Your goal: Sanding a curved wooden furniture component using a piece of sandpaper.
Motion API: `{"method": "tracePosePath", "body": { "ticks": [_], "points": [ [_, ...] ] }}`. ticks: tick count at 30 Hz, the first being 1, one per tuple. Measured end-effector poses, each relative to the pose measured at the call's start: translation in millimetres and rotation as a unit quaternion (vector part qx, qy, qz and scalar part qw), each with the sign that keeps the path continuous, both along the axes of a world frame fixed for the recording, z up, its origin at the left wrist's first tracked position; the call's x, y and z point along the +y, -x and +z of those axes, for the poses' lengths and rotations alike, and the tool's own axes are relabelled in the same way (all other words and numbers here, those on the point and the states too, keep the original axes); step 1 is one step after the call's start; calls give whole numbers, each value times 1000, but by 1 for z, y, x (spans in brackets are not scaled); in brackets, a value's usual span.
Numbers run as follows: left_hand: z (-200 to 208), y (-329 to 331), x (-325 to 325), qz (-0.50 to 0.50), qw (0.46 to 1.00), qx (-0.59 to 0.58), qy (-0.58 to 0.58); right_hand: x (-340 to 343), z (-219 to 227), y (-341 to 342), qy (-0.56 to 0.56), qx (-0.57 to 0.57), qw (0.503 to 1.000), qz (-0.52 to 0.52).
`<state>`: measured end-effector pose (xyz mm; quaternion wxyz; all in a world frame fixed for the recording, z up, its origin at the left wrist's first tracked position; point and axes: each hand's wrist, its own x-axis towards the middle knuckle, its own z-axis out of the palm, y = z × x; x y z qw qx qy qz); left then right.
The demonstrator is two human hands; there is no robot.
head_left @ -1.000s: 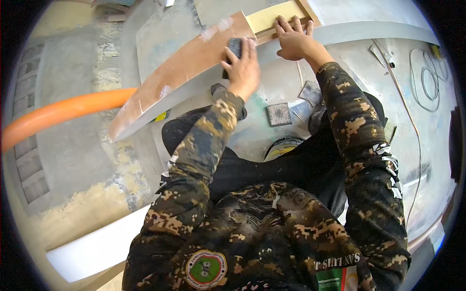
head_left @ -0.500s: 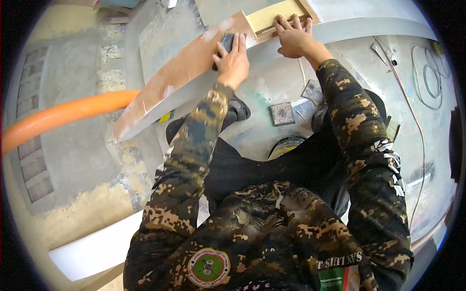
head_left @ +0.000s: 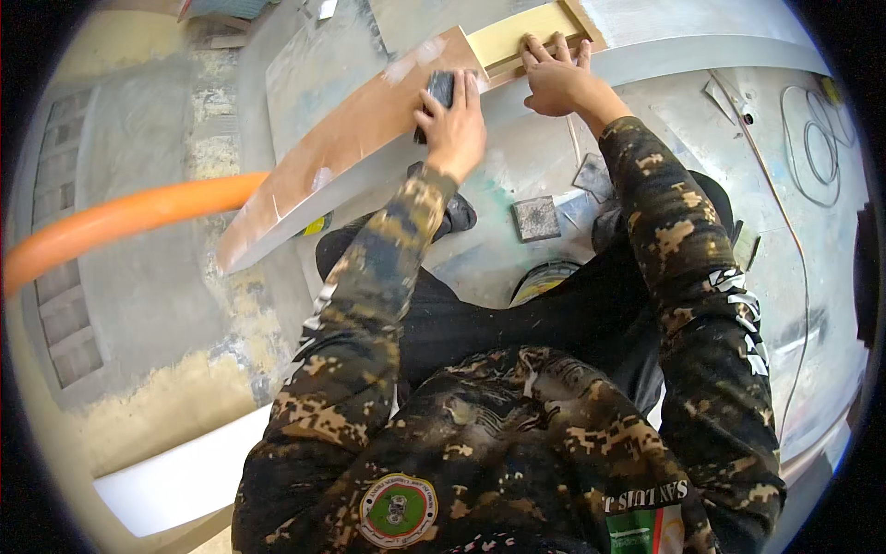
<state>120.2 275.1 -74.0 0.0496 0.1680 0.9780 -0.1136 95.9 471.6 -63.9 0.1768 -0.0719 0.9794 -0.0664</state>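
Observation:
My left hand (head_left: 455, 127) is closed round a dark sanding block (head_left: 441, 90), which it holds at the near edge of a long curved wooden panel (head_left: 355, 115). The panel's top is brown with pale filler patches, and its side is light grey. My right hand (head_left: 559, 81) lies with fingers spread on the edge of a recessed yellow section (head_left: 521, 34) of the same piece. Nothing shows in that hand. The underside of the sanding block is hidden.
An orange hose (head_left: 138, 210) runs in from the left to the panel. Between my feet lie a square dark pad (head_left: 536, 219) and a second pad (head_left: 595, 176), with a bucket (head_left: 544, 276) nearer me. A thin cable (head_left: 780, 203) and a coiled cord (head_left: 817, 152) are on the right.
My left hand, with the sanding block, has moved slightly to the right and nearer me along the panel's edge. My right hand stays almost where it was.

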Motion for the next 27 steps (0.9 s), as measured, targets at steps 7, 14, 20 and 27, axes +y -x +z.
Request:
{"method": "tracePosePath", "body": {
  "ticks": [7, 14, 20, 27],
  "points": [
    [-2, 22, -9, 23, 1000, 12, -11, -7, 0, 4, 1, 24, 1000, 15],
    [1, 10, -28, -37, 999, -11, 10, -4, -2, 3, 5, 20, 1000, 9],
    [-7, 15, 6, 84, 996, 4, -34, -3, -4, 2, 10, 19, 1000, -4],
    [6, 23, -23, 8, 1000, 4, 2, -4, -4, 4, 18, 30, 999, 11]
  ]
}}
